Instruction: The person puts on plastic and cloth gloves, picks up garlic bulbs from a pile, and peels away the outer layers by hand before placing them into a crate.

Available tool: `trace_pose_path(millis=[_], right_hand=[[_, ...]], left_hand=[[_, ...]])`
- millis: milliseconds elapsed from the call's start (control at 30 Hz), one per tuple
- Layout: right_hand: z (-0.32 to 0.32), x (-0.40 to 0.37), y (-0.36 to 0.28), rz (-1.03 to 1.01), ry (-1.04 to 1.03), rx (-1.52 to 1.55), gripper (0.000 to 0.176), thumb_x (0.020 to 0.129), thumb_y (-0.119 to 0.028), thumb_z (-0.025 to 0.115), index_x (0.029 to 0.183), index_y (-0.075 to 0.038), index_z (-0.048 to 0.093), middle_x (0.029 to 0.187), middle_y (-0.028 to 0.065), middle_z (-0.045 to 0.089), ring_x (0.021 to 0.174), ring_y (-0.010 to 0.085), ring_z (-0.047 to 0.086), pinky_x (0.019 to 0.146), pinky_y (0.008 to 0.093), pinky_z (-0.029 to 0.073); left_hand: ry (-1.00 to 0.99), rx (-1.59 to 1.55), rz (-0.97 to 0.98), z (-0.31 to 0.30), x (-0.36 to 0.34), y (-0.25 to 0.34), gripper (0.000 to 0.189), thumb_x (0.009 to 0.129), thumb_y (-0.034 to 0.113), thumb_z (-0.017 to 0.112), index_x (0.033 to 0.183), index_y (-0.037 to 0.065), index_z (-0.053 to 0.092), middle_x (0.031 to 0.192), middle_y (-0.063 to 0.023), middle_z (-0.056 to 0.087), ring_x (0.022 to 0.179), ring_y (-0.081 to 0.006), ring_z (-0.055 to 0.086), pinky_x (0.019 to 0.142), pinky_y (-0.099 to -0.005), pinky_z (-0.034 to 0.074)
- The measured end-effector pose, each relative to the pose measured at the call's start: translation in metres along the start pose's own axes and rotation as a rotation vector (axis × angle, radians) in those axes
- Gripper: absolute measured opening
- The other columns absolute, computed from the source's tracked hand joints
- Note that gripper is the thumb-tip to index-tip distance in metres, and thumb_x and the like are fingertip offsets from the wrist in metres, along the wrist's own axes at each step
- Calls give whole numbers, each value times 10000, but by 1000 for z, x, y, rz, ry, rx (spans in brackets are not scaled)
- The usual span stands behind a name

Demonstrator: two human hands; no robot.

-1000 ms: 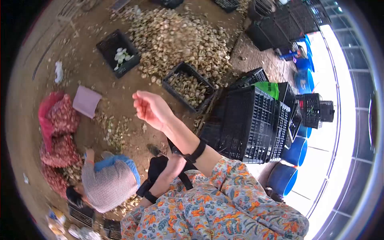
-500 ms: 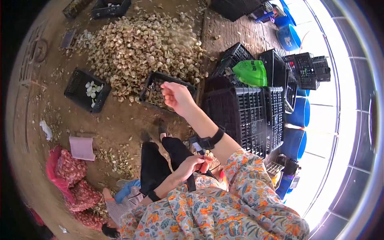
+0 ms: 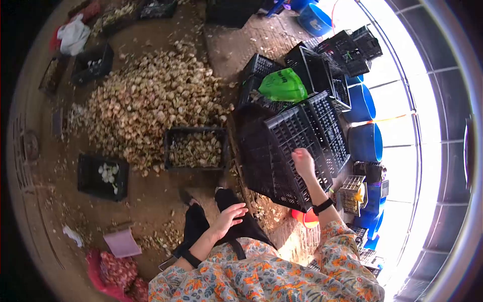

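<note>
My left hand (image 3: 229, 221) is held out over my dark trousers, fingers stretched and apart, with nothing in it. Curled fingers make a fist of my right hand (image 3: 304, 163), which overlaps the lattice side of a large black plastic crate (image 3: 284, 131); I cannot tell what, if anything, it holds. Straight ahead of my feet sits a black crate of garlic bulbs (image 3: 196, 149), at the near edge of a big garlic heap (image 3: 151, 95). A second black crate (image 3: 88, 173), to the left, has some white peeled pieces (image 3: 108, 172) in it.
More black crates stand at the right, a green bag (image 3: 284, 84) lying on them. Blue tubs (image 3: 365, 142) line the bright wall behind. An orange-red bowl (image 3: 305, 218) is near my right forearm. At the lower left are a pink stool-like board (image 3: 122, 243) and net sacks (image 3: 118, 269).
My right hand has swung from above the garlic crate to the large black crate on the right. My left hand's fingers, pinched together before, are now spread. The view has shifted.
</note>
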State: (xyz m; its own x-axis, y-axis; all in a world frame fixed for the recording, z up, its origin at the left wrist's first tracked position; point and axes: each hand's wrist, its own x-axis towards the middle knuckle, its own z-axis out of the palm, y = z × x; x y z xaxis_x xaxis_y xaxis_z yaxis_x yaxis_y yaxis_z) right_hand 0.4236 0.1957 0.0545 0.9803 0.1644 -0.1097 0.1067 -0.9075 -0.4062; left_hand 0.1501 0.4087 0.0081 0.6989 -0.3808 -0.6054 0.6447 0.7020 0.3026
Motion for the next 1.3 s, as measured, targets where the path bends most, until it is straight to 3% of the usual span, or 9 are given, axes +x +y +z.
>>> trace_pose_path(millis=[133, 300, 467, 600, 733, 800, 900, 1100, 1300], right_hand=[[-25, 20, 77, 151, 214, -337, 551, 811, -333, 605, 1225, -1, 454, 1165, 226, 507, 1068, 344, 509, 912, 406, 404], [-40, 33, 93, 91, 223, -267, 467, 836, -375, 584, 1074, 27, 570, 1062, 226, 551, 1015, 371, 528, 842, 402, 436], [-44, 54, 89, -31, 232, -509, 366, 798, -354, 627, 977, -34, 627, 931, 123, 580, 923, 301, 532, 799, 396, 435], [-40, 78, 91, -171, 227, -377, 404, 806, -309, 636, 1076, -22, 546, 1000, 154, 544, 967, 329, 520, 817, 411, 433], [-23, 100, 95, 8, 117, -3, 482, 837, -320, 622, 1120, 53, 505, 1068, 233, 575, 1032, 327, 559, 881, 366, 424], [-20, 111, 99, 57, -10, -117, 445, 859, -371, 588, 970, 60, 581, 810, 171, 625, 786, 271, 615, 716, 365, 464], [-19, 134, 131, 72, -87, -112, 509, 865, -445, 559, 694, 33, 583, 486, 62, 444, 476, 135, 403, 484, 340, 346], [-50, 129, 151, 89, 7, -273, 578, 860, -450, 564, 569, 27, 420, 486, 81, 293, 492, 150, 271, 468, 367, 250], [-111, 123, 169, 109, 168, -349, 624, 865, -485, 544, 523, 16, 398, 466, 38, 264, 489, 123, 238, 459, 355, 207]], left_hand=[[6, 51, -66, 16, 22, 11, 409, 945, 213, 429, 1322, 57, 395, 1203, -67, 538, 1092, -162, 500, 914, -326, 413], [25, 74, -80, 41, 63, 15, 518, 936, 265, 469, 1377, 58, 291, 1240, -87, 496, 1096, -168, 482, 902, -324, 418], [108, 108, -105, 75, 115, 25, 672, 899, 358, 537, 1407, 71, 203, 1311, -107, 425, 1138, -190, 460, 906, -317, 416], [150, 355, 79, 103, 168, 24, 1013, 785, 500, 641, 1414, -13, 36, 1364, -202, 338, 1248, -248, 370, 991, -378, 353], [265, 403, 421, 111, 228, -7, 1108, 731, 494, 697, 1401, -49, 2, 1376, -240, 305, 1283, -281, 328, 1038, -342, 306], [316, 451, 384, 125, 216, 21, 1127, 701, 504, 712, 1401, -49, 23, 1409, -259, 247, 1310, -306, 284, 1071, -343, 261], [389, 591, 396, 134, 221, 27, 1115, 699, 477, 709, 1401, -43, 15, 1408, -280, 232, 1299, -347, 299, 1069, -368, 271], [407, 799, 320, 168, 210, 30, 975, 703, 294, 614, 1405, -26, 19, 1339, -392, 234, 1183, -516, 355, 991, -465, 349], [252, 798, 291, 211, 227, 45, 970, 694, 270, 610, 1406, -28, 23, 1302, -435, 243, 1126, -531, 397, 988, -467, 349]])
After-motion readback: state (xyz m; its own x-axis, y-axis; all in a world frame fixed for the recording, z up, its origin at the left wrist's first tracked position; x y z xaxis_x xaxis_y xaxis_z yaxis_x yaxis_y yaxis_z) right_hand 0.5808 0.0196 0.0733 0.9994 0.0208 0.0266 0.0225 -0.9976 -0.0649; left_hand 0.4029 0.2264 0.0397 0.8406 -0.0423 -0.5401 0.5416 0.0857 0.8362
